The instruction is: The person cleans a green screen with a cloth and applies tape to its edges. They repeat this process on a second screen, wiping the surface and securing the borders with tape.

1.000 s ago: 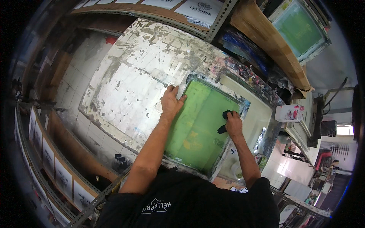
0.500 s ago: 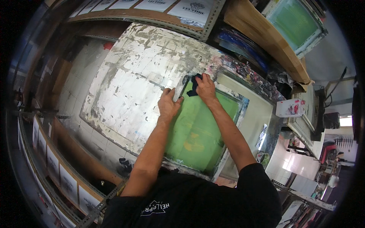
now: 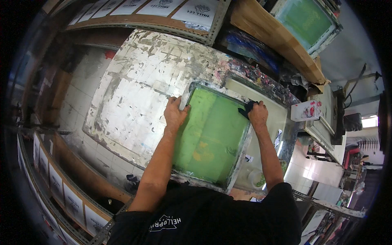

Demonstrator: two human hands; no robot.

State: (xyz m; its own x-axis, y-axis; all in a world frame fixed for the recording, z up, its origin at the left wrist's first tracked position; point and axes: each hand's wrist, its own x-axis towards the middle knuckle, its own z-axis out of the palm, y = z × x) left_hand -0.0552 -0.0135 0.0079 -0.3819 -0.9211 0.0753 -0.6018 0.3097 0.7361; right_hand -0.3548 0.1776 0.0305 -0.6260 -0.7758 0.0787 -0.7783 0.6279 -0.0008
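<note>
- The left hand [image 3: 174, 115] is closing its thumb and fingers on the left edge of the green screen [image 3: 210, 136], which is lying at the centre of the frame.
- The right hand [image 3: 259, 116] is keeping its fingers pressed together on a black cloth [image 3: 246, 109] near the screen's upper right edge (how firmly it is squeezing, I cannot tell). The two hands are staying well apart.
- From here, in my judgement, the screen could be sliding or turning, if the left grip is loosening while the cloth is pushing sideways.
- The green face could be getting damaged, if the cloth is carrying grit or is pressing too hard; its loose end could also be catching on the rough rim.
- A clear round container [image 3: 256, 178] is standing just beside the right forearm, so a wide elbow could be knocking it.
- The worktable [image 3: 130, 90] is spreading across the middle, and its pale coating is flaking into grey patches, with coloured stains toward the upper right.
- A pale panel [image 3: 269, 120] is lying to the right of the screen; whether the screen is overlapping it, I cannot tell.
- Around it, racks are holding white printed sheets [image 3: 157, 7] at the upper and lower left, tiled floor [image 3: 83, 106] is showing at left, and brown cardboard [image 3: 281, 41] is leaning at the upper right, beside another green screen [image 3: 304, 22].
</note>
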